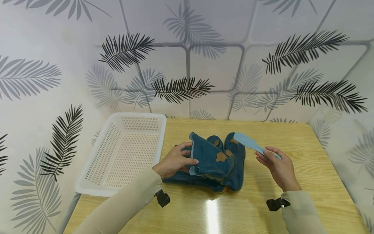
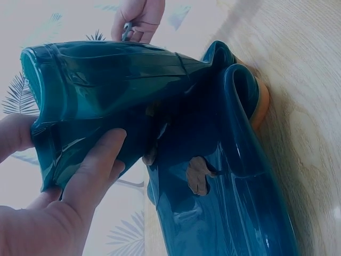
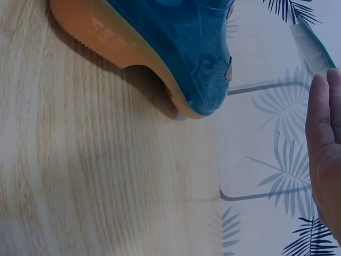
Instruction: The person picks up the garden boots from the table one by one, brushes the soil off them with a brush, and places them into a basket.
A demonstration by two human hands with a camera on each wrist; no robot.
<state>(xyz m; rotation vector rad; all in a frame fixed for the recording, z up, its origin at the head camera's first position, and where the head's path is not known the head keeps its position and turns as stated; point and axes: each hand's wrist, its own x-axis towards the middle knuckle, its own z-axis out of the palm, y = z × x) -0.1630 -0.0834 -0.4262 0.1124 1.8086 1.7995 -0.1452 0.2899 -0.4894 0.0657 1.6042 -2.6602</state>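
Observation:
A pair of dark blue rubber boots lies on the table, toes pointing away to the right. My left hand (image 1: 175, 159) grips the upper boot (image 1: 207, 159) by the rim of its shaft, with the thumb on the near side. The other boot (image 2: 229, 218) lies beside and partly under it. Brown patches (image 1: 221, 157) mark both boots, and a tan sole (image 3: 106, 37) shows in the right wrist view. My right hand (image 1: 279, 167) holds a light blue brush (image 1: 246, 141) by its handle, just right of the toes. Pale bristles show in the right wrist view.
A white perforated plastic basket (image 1: 160, 146) stands at the table's left, close to my left forearm. The wood-grain table (image 1: 277, 136) backs onto a wall (image 1: 216, 71) with leaf patterns. Light reflects off the table near its front.

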